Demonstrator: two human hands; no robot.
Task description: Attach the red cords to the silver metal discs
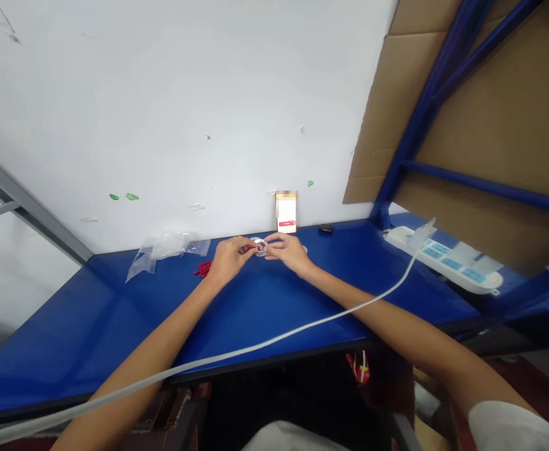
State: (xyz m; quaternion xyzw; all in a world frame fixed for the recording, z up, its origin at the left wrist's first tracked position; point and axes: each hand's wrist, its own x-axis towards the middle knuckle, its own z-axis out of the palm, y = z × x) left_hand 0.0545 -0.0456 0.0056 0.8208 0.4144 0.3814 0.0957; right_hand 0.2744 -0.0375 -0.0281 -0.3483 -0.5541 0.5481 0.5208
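Above the far part of the blue table, my two hands meet at a small clear round piece [260,247] that looks like a suction cup. My right hand [287,250] pinches it from the right, thumb and fingers at its rim. From the other side, the closed fingertips of my left hand [231,257] press up to it, with a speck of red showing between them, apparently a small red piece. A pile of small red pieces [203,269] lies beside my left wrist. Another small clear round piece [305,249] shows partly behind my right hand.
Crumpled clear plastic bags [168,245] lie at the back left. A lit phone [287,213] leans on the white wall, with a small black object [325,228] to its right. A white power strip [443,260] sits at right; its white cable [274,340] crosses in front of my arms.
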